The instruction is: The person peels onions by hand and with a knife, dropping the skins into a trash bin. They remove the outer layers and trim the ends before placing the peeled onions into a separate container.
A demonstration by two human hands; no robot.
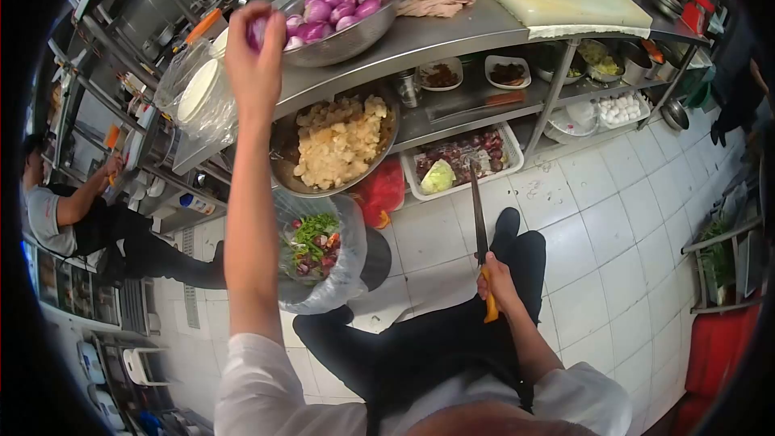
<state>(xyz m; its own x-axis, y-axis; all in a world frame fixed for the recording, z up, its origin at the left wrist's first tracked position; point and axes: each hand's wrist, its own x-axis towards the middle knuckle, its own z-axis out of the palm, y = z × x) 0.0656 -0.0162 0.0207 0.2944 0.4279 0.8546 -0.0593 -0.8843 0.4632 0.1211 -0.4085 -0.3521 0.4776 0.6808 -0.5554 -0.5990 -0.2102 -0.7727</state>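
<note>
Onion at the bowl's edge, knife held low

My left fingers [240,36] close round a purple onion [257,32] beside the steel bowl [355,44] on the table [468,28]. My right fingers [499,274] grip the knife [479,210], its blade pointing away from me, probably for safety.

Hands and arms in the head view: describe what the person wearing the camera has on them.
The left hand and right hand are bare, with no gloves and no watch to be seen. Loose white sleeves end near the elbows on both arms; below them nothing is worn.
</note>
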